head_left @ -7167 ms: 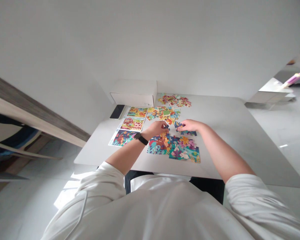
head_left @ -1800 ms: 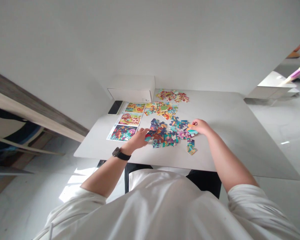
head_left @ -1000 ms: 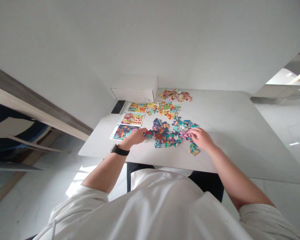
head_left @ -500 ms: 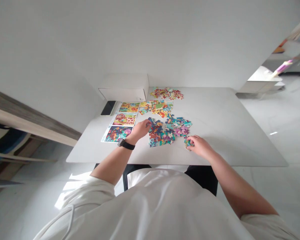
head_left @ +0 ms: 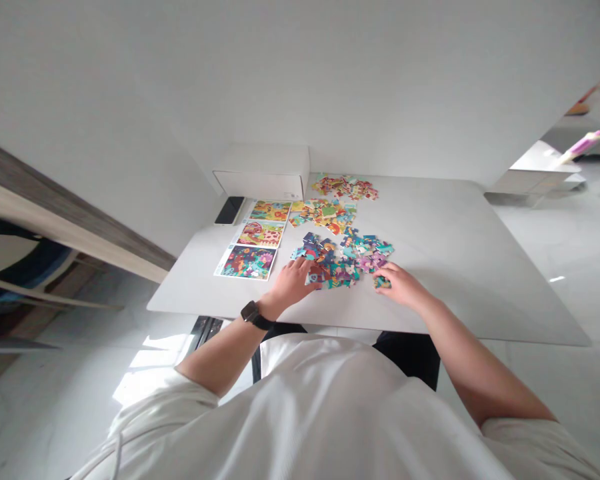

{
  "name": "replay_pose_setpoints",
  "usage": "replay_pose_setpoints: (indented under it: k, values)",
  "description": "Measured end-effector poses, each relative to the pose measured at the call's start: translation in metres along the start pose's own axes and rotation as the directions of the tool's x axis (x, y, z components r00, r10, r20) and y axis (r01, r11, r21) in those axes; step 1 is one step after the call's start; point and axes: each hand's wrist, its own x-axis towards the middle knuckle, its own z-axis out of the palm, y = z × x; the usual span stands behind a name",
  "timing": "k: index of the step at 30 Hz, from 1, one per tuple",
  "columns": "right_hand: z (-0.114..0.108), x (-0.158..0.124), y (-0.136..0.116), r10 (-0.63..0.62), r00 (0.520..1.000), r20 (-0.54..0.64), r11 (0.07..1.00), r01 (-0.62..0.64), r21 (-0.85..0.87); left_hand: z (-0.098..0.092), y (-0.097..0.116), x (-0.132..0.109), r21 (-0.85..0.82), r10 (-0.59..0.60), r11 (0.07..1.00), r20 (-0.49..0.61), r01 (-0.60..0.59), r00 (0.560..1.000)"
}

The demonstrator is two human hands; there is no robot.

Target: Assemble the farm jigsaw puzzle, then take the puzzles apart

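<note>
A partly joined jigsaw puzzle in dark blue, brown and teal lies near the table's front edge. My left hand rests against its lower left corner, fingers stretched and thumb apart, covering part of that edge. Just right of the puzzle, my right hand pinches a small teal and yellow puzzle piece at the table surface; the fingers hide some of it. Loose purple and teal puzzle pieces lie between the joined part and my right hand.
Left of the puzzle lies a reference sheet with three pictures. Behind are a yellow-orange pile of pieces and a red-pink pile. A white box stands against the wall, a phone before it.
My left hand has come down from the puzzle's upper left side to its lower left corner, and its fingers have spread. My right hand keeps the piece close by. The camera view has shifted slightly.
</note>
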Motion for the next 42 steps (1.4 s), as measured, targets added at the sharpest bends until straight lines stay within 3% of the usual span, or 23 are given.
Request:
replay_pose_setpoints:
  k: [2, 5, 9, 12, 19, 24, 29, 33, 37, 42]
  values:
    - [0.003, 0.017, -0.006, -0.026, 0.996, -0.083, 0.998, 0.021, -0.051, 0.007, 0.005, -0.003, 0.026, -0.032, 0.999, -0.005, 0.032, 0.999]
    - [0.013, 0.037, -0.028, -0.068, 0.978, -0.197, 0.993, 0.048, -0.107, 0.014, 0.007, -0.002, -0.042, 0.032, 0.999, 0.024, -0.031, 0.999]
    - [0.037, 0.045, -0.067, -0.242, 0.966, -0.092, 0.966, 0.231, -0.119, 0.022, 0.010, 0.000, -0.180, 0.151, 0.973, 0.025, -0.144, 0.988]
    - [0.045, 0.044, -0.079, -0.269, 0.962, -0.044, 0.953, 0.259, -0.160, 0.024, 0.012, -0.003, -0.175, 0.169, 0.971, 0.017, -0.163, 0.986]
    - [0.031, 0.036, -0.055, -0.149, 0.977, -0.151, 0.974, 0.119, -0.192, 0.013, -0.001, -0.007, 0.009, 0.085, 0.996, 0.096, -0.086, 0.992]
    - [0.038, 0.031, -0.061, -0.199, 0.971, -0.130, 0.966, 0.172, -0.194, 0.017, -0.007, 0.006, -0.069, 0.213, 0.975, 0.015, -0.212, 0.977]
    - [0.043, 0.032, -0.064, -0.174, 0.972, -0.159, 0.970, 0.141, -0.200, 0.032, 0.012, 0.020, -0.039, 0.333, 0.941, -0.076, -0.336, 0.940]
    - [0.034, 0.027, -0.050, -0.130, 0.974, -0.184, 0.972, 0.088, -0.218, 0.038, 0.021, 0.020, 0.062, 0.423, 0.905, -0.022, -0.421, 0.906]
    - [0.025, 0.020, -0.041, -0.092, 0.979, -0.181, 0.969, 0.046, -0.241, 0.033, 0.013, 0.012, 0.098, 0.478, 0.873, 0.016, -0.477, 0.878]
    - [0.027, 0.023, -0.052, -0.176, 0.970, -0.167, 0.968, 0.141, -0.206, 0.019, 0.001, -0.004, 0.024, 0.528, 0.846, 0.094, -0.532, 0.844]
